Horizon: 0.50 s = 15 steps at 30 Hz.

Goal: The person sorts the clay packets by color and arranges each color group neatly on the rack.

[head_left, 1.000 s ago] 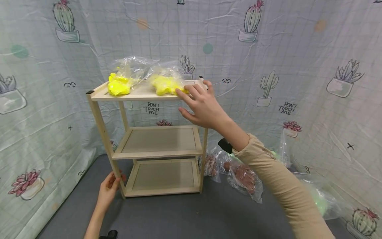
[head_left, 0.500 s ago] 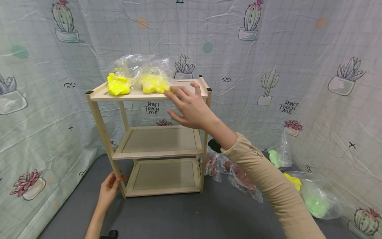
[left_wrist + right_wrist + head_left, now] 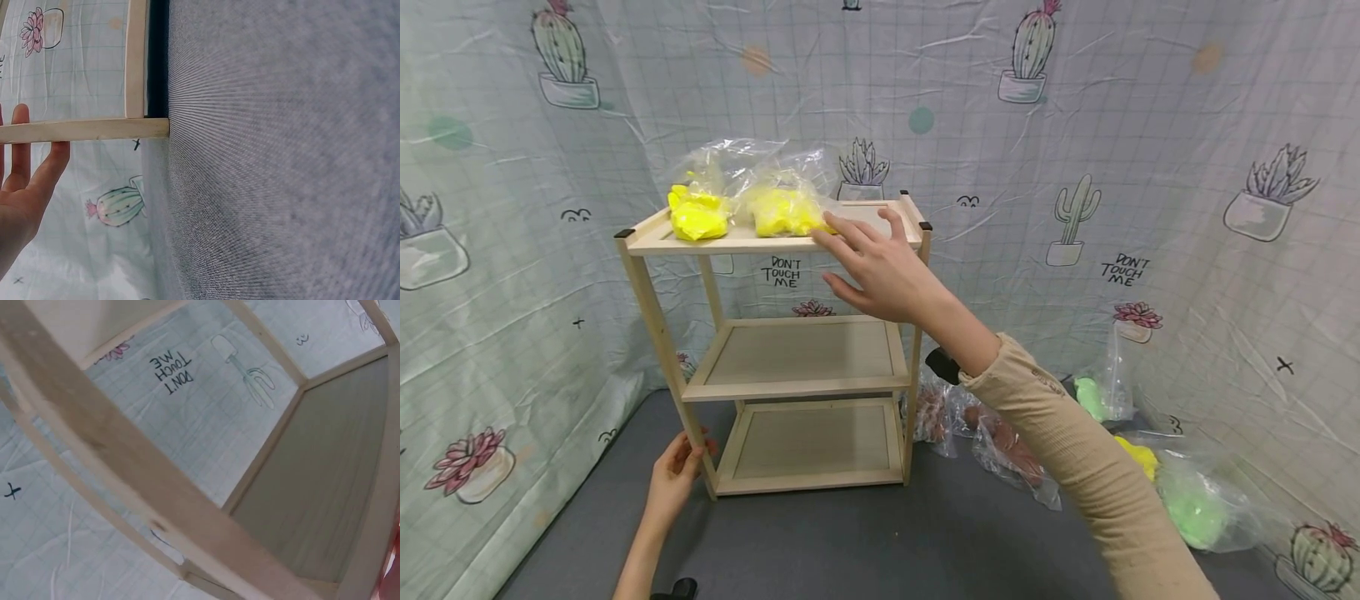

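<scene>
A three-tier wooden shelf (image 3: 752, 243) stands on the grey floor. Two clear bags of yellow stuff lie on its top tier: one at the left (image 3: 698, 215), one beside it (image 3: 782, 212). My right hand (image 3: 857, 242) reaches over the top tier's front rim with straight fingers, and its fingertips touch the second bag. My left hand (image 3: 679, 467) is low down at the shelf's front left leg (image 3: 94, 130). Its fingers (image 3: 25, 162) lie nearly straight against the leg. The right wrist view shows only shelf rails (image 3: 125, 462) and a shelf panel (image 3: 337, 475).
Clear bags of brown stuff (image 3: 1011, 446) lie on the floor right of the shelf. Further right are bags of green (image 3: 1195, 504) and yellow (image 3: 1138, 454) stuff. Cactus-print cloth (image 3: 1150, 125) closes in the back and both sides. Grey floor (image 3: 887, 542) lies in front.
My right hand has moved left along the top tier, pushing the second yellow bag up against the first. The left hand has stayed at the leg.
</scene>
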{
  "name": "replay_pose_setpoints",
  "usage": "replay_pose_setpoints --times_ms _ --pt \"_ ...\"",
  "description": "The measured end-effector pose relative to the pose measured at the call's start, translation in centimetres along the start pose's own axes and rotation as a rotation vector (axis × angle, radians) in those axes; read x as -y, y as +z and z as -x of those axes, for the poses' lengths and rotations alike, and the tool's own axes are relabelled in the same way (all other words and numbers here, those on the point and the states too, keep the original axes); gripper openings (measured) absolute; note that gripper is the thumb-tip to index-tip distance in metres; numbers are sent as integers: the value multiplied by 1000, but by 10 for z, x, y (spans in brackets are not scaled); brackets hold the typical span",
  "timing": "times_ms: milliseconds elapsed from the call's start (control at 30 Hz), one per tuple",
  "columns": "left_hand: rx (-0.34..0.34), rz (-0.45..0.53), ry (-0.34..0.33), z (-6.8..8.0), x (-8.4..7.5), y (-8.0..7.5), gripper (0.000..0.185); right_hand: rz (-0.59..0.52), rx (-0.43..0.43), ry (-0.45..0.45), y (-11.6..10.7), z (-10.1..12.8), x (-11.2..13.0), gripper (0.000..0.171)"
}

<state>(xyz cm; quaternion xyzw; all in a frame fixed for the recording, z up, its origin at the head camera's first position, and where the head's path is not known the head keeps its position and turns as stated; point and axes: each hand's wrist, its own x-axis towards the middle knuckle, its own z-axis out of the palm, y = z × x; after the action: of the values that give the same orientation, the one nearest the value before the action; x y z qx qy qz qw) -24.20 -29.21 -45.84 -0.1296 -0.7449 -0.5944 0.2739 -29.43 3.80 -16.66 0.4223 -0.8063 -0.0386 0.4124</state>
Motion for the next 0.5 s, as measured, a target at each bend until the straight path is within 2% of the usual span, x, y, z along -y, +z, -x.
replay_pose_setpoints --times_ms 200,500 --pt "-3 -25 -5 0 2 0 23 7 -112 -10 0 16 -3 46" --pt "5 25 20 0 0 0 28 12 -216 -55 -5 45 -7 47"
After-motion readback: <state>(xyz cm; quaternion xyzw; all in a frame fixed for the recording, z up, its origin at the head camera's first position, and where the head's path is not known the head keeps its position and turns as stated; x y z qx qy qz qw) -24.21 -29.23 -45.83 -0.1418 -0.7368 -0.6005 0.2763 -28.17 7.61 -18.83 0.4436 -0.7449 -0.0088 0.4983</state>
